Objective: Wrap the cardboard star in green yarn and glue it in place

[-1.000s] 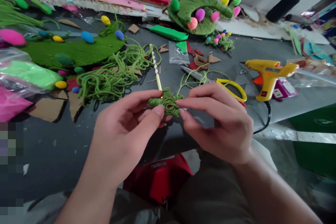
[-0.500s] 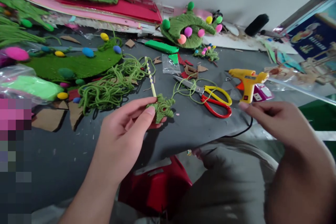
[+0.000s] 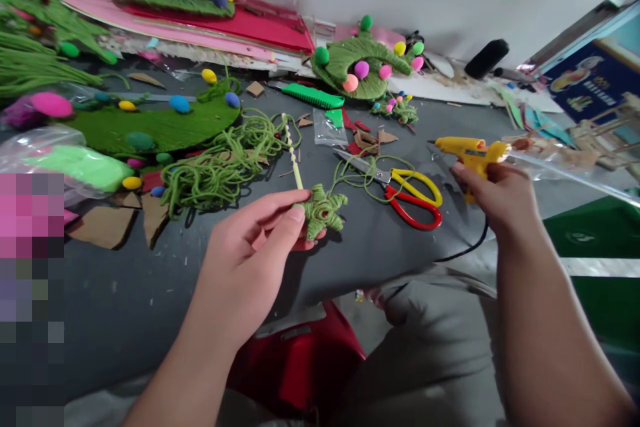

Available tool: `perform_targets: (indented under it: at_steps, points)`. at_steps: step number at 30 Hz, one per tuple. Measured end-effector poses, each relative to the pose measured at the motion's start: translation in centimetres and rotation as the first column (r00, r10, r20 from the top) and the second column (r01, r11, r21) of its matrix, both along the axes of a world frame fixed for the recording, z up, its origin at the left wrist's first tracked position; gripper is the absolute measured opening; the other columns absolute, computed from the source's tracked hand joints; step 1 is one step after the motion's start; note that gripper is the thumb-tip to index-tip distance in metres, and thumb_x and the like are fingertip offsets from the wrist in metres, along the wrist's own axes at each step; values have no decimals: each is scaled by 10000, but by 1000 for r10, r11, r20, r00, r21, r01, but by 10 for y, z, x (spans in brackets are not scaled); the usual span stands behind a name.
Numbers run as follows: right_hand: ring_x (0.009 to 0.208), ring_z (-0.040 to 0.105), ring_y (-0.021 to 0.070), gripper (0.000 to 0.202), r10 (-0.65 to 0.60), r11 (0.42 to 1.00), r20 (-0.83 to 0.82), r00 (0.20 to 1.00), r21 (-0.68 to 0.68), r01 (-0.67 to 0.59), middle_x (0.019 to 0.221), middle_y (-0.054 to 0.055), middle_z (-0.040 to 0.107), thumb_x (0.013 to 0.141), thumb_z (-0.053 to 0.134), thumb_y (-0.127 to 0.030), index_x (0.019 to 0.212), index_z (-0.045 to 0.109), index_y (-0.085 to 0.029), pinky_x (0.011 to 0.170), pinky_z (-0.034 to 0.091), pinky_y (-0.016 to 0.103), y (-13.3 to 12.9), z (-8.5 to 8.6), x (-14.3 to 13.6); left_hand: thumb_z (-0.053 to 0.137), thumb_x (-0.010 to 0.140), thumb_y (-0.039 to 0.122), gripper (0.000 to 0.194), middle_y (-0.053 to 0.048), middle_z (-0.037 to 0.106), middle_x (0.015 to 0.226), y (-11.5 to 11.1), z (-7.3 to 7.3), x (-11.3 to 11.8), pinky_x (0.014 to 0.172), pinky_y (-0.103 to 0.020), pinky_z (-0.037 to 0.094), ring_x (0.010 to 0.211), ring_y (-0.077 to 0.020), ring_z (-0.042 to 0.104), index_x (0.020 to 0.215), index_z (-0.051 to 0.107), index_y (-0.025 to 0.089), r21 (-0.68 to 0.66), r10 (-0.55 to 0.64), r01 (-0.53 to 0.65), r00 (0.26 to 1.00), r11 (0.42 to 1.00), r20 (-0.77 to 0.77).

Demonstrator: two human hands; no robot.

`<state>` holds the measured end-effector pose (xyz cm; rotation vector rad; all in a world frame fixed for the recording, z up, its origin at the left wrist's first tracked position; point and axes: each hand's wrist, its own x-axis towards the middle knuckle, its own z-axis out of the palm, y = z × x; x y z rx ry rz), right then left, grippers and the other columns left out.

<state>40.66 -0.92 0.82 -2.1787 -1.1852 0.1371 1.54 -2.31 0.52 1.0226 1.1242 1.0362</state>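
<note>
My left hand (image 3: pixel 257 257) pinches a small green yarn-wrapped star (image 3: pixel 324 212) by its left side, a dark red spot at its centre. A pale stick with a spiral pattern (image 3: pixel 295 163) rises just behind the star. On the right, my right hand (image 3: pixel 500 193) is wrapped round the handle of a yellow glue gun (image 3: pixel 463 147), whose nozzle points left. Scissors with red and yellow handles (image 3: pixel 410 197) lie between my hands, a loose green strand across them.
Tangled green yarn (image 3: pixel 220 170) and a green crescent with coloured pompoms (image 3: pixel 165 127) lie at the left. Behind are a green cutter (image 3: pixel 313 95), cardboard scraps (image 3: pixel 105 225) and a pompom wreath (image 3: pixel 350 60). A black cable runs from the glue gun over the table's front edge.
My right hand has moved up to the glue gun and closed round its handle. The star in my left hand appears slightly further right, and the whole view has shifted a little.
</note>
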Motion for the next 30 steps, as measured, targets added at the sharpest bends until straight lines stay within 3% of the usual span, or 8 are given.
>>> perform_targets:
  at_steps: [3, 5, 8, 10, 16, 20, 23, 30]
  points:
    - [758, 686, 170, 348, 134, 986, -264, 955, 132, -102, 1148, 164, 747, 863, 700, -437, 1090, 665, -175, 680, 524, 341, -7, 17, -35, 806, 899, 427, 229, 22, 809, 892, 0, 3, 0, 730, -151, 660, 771, -117, 781, 1100, 826, 319, 2, 30, -30, 999, 1000, -32]
    - [618, 606, 106, 264, 238, 963, -383, 893, 210, -166, 1080, 113, 752, 865, 724, -383, 1038, 656, -196, 590, 478, 308, -16, 27, -66, 822, 879, 429, 244, 15, 808, 870, 0, 4, 1, 718, -163, 664, 763, -128, 780, 1083, 830, 296, 5, 56, -56, 998, 998, -43]
    - [586, 577, 100, 167, 412, 911, -633, 655, 294, -289, 941, 49, 735, 910, 759, -339, 993, 718, -199, 529, 470, 278, -36, 31, -111, 821, 875, 436, 256, 19, 810, 891, 0, 3, 4, 747, -198, 678, 786, -139, 782, 1094, 826, 302, 15, 107, -107, 993, 994, -55]
    - [708, 652, 140, 168, 458, 872, -624, 633, 177, -457, 982, 46, 753, 922, 770, -367, 1020, 757, -231, 592, 546, 271, -49, 26, -133, 806, 888, 438, 264, 20, 815, 936, -1, 0, 5, 785, -231, 686, 816, -149, 787, 1121, 818, 313, 26, 141, -139, 989, 990, -54]
    - [788, 709, 182, 90, 701, 654, -487, 521, 147, -742, 888, 12, 750, 998, 660, -302, 973, 746, -299, 685, 614, 272, -64, 14, -158, 798, 893, 430, 279, 13, 815, 926, -3, 1, 5, 757, -245, 688, 797, -162, 795, 1139, 810, 301, 61, 172, -167, 981, 984, -87]
    - [679, 671, 150, 77, 719, 665, -394, 572, 152, -732, 805, -4, 737, 989, 677, -282, 936, 732, -278, 582, 561, 239, -62, 9, -162, 797, 894, 422, 281, 0, 820, 936, -2, 5, 5, 717, -232, 678, 774, -169, 799, 1141, 808, 287, 56, 158, -152, 980, 987, -117]
    - [729, 709, 159, 50, 713, 689, -342, 612, 180, -702, 842, -7, 766, 981, 689, -262, 973, 736, -278, 628, 584, 238, -61, 5, -165, 794, 895, 422, 291, -6, 824, 956, -2, 6, 5, 731, -248, 683, 789, -179, 803, 1151, 805, 285, 37, 151, -148, 981, 988, -118]
    - [717, 736, 154, 103, 772, 633, -250, 584, 223, -741, 834, -17, 786, 968, 674, -183, 948, 731, -266, 696, 626, 231, -62, 3, -165, 797, 892, 424, 284, 3, 820, 909, -3, 5, 5, 700, -223, 673, 758, -167, 797, 1136, 810, 280, 61, 172, -164, 973, 985, -156]
